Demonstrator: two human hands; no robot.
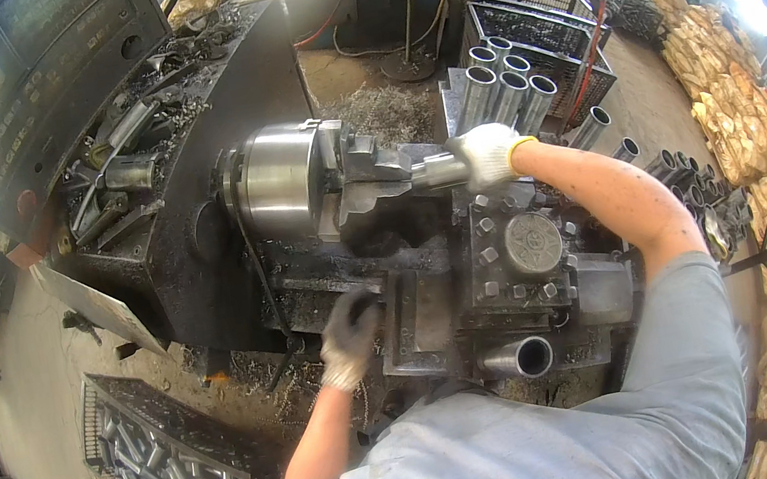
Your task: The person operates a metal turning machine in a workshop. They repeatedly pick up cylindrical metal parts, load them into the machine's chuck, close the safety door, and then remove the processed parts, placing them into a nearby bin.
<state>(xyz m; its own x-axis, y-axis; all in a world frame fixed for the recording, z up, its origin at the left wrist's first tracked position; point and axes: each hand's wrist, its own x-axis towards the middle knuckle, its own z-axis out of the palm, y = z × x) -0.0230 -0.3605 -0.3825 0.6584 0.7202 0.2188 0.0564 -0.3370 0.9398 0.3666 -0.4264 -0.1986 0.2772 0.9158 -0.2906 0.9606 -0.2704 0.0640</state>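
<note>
My right hand (488,154), in a white glove with a yellow cuff, is closed around a shiny metal tube (436,172). The tube lies level, its left end at the jaws (372,168) of a lathe chuck (283,183). How far it sits inside the jaws is hidden. My left hand (349,339), gloved and dark with grime over the fingers, is low beside the lathe carriage (408,327). Its fingers are too dark and blurred to make out. Right of the chuck stands a square tool post (518,252) with several bolts. Another tube (525,358) lies nearer to me, open end showing.
Several upright tubes (509,95) stand behind my right hand, more to the right. A crate (163,469) of metal pieces sits at lower left. The control panel (25,96) rises at upper left. Black mesh crates (537,36) stand at the back; wrapped bundles (739,119) line the right side.
</note>
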